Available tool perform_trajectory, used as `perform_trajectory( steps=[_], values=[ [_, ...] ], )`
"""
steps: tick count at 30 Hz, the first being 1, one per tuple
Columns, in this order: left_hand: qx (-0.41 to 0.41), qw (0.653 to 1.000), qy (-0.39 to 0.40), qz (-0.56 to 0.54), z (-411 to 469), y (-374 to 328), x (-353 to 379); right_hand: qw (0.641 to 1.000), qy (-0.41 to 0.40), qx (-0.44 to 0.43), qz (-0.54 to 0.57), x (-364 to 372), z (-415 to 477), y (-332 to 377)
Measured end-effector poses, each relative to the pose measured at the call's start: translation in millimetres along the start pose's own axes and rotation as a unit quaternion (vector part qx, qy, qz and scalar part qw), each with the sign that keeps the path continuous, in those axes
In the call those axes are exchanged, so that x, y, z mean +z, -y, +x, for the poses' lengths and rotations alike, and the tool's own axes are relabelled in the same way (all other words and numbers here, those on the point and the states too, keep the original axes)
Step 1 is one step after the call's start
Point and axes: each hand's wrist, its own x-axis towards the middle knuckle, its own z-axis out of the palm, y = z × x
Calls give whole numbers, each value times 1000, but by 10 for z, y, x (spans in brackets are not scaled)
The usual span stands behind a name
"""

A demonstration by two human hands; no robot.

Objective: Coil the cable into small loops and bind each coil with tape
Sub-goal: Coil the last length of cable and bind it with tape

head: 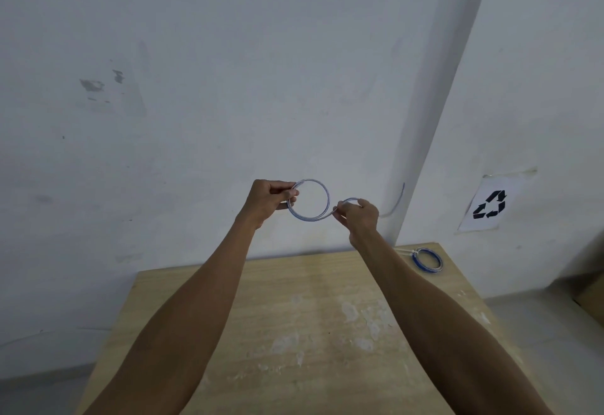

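A thin pale blue cable (327,197) forms a round loop in the air in front of the wall. My left hand (269,200) pinches the loop at its left side. My right hand (361,215) grips the cable just right of the loop, where it arches over the fingers. The free end (397,200) curves up to the right of my right hand. A finished blue coil (426,259) lies on the wooden table (294,316) at its far right corner. No tape roll is visible.
A white wall stands close behind the table, with a corner column (425,153) at the right. A paper sheet with a recycling symbol (490,205) hangs on the right wall. A brown box edge (591,293) shows at the far right.
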Motion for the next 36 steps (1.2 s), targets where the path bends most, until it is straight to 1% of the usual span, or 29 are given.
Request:
perform_trajectory(
  steps=[3,5,7,9,12,17,21,25,29,32,33,36],
  values=[
    [0,1000,24,17,-27,-1,17,997,-29,-21,-68,5,59,36],
    [0,999,25,26,-33,-16,22,991,-33,-47,-119,15,61,56],
    [-5,999,24,32,-28,-31,23,982,-15,-76,-175,27,45,76],
    [-8,999,28,40,-25,-32,12,974,23,-89,-208,34,14,102],
    [-13,998,37,46,-33,-9,-32,973,86,-70,-201,12,-13,123],
    [-29,994,65,77,-52,-17,-83,972,158,-36,-169,-46,-77,171],
    [-28,992,71,104,-47,-32,-103,956,211,-34,-200,-107,-122,166],
    [-34,989,86,118,-57,-49,-73,937,221,-82,-260,-155,-105,102],
    [-61,982,111,138,-64,-16,-28,892,231,-114,-371,-198,-82,55],
    [-78,979,122,140,-96,46,19,868,236,-117,-421,-260,-62,30],
    [-81,980,125,136,-110,71,38,865,234,-119,-428,-284,-56,26],
    [-88,981,128,119,-145,117,97,876,220,-137,-407,-335,-59,28]
  ],
)
